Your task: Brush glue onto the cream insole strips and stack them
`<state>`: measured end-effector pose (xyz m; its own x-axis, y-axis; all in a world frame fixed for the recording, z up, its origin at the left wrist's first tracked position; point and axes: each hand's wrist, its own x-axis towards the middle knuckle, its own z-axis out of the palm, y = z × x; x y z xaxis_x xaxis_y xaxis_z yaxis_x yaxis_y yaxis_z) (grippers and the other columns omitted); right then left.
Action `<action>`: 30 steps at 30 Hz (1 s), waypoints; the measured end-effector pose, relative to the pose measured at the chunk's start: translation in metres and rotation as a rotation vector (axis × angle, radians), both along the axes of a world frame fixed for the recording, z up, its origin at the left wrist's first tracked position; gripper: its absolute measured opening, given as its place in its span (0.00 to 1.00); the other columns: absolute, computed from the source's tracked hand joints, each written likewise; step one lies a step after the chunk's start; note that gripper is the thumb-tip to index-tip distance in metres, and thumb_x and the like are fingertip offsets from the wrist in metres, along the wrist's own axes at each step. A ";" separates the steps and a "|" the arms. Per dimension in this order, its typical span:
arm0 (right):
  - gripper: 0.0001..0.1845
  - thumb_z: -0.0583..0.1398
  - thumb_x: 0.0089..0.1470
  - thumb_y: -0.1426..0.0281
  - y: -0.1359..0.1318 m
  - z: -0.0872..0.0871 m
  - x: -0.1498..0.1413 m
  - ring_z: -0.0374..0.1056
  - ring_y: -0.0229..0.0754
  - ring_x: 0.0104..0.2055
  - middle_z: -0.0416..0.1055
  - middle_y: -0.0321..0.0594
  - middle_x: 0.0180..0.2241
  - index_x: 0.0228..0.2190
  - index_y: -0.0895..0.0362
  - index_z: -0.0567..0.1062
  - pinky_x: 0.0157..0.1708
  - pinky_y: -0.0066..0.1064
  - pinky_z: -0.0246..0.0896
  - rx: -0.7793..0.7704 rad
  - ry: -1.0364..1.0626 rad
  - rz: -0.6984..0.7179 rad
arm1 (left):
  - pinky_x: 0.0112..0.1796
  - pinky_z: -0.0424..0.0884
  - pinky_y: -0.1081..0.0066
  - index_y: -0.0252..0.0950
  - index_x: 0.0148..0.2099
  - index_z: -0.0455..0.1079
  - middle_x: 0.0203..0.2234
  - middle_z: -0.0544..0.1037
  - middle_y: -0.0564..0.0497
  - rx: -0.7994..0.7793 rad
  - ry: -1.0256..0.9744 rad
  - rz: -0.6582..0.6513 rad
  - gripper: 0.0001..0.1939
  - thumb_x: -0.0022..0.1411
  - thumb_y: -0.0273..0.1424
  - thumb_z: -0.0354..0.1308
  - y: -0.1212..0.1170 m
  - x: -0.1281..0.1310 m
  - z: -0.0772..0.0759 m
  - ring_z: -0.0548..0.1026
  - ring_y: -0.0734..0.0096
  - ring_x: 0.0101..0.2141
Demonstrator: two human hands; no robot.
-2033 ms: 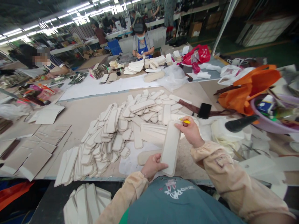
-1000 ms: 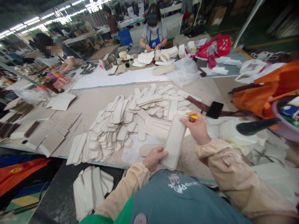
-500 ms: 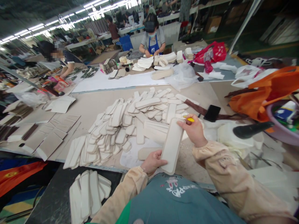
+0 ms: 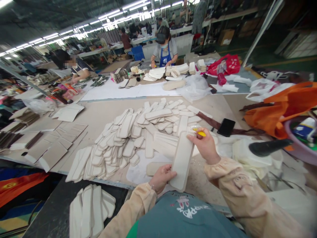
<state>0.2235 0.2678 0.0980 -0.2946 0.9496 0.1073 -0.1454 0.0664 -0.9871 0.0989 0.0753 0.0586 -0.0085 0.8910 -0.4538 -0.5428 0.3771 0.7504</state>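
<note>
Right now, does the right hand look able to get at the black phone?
Probably yes: the black phone lies just past the right hand, with nothing evident between them. But that hand grips a yellow tool and touches the pale panel, so it likely needs freeing.

Bright ceiling strip lights (image 4: 134,4) above a green floor (image 4: 264,51)

The head view looks from above the wearer's apron (image 4: 190,219), facing forward and down over the counter (image 4: 99,114). Coverage is wide: the hands (image 4: 161,178) appear near, low in frame; ceiling lights (image 4: 136,5) lie far beyond.
</note>
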 end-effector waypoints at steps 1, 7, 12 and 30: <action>0.21 0.68 0.38 0.66 -0.002 0.002 -0.001 0.57 0.31 0.23 0.59 0.27 0.23 0.31 0.53 0.62 0.23 0.24 0.57 0.011 0.000 0.000 | 0.30 0.67 0.75 0.29 0.46 0.70 0.31 0.78 0.44 -0.005 0.022 0.021 0.28 0.45 0.40 0.68 0.001 0.000 0.001 0.74 0.70 0.30; 0.20 0.68 0.40 0.66 -0.013 0.008 -0.009 0.57 0.32 0.23 0.59 0.27 0.23 0.31 0.52 0.63 0.23 0.25 0.57 0.029 0.004 0.073 | 0.28 0.65 0.75 0.31 0.38 0.73 0.27 0.78 0.48 -0.004 0.090 0.116 0.23 0.43 0.41 0.68 0.012 0.002 0.007 0.72 0.73 0.26; 0.21 0.69 0.38 0.65 -0.021 0.016 -0.019 0.60 0.33 0.24 0.62 0.29 0.24 0.31 0.52 0.64 0.24 0.25 0.59 0.022 -0.018 0.090 | 0.29 0.65 0.72 0.34 0.33 0.74 0.25 0.78 0.52 -0.004 0.104 0.188 0.19 0.41 0.43 0.68 0.013 0.002 0.003 0.71 0.73 0.24; 0.22 0.69 0.32 0.58 -0.039 -0.012 -0.062 0.69 0.45 0.31 0.70 0.33 0.28 0.31 0.47 0.68 0.30 0.38 0.71 -0.014 -0.177 0.156 | 0.26 0.59 0.74 0.33 0.30 0.73 0.21 0.72 0.54 -0.066 0.233 0.333 0.26 0.33 0.47 0.70 -0.016 -0.051 -0.015 0.65 0.77 0.22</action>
<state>0.1611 0.2287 0.0855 -0.4512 0.8920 0.0275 0.0229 0.0424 -0.9988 0.0484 0.0594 0.0440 -0.4006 0.7913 -0.4619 -0.4619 0.2609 0.8477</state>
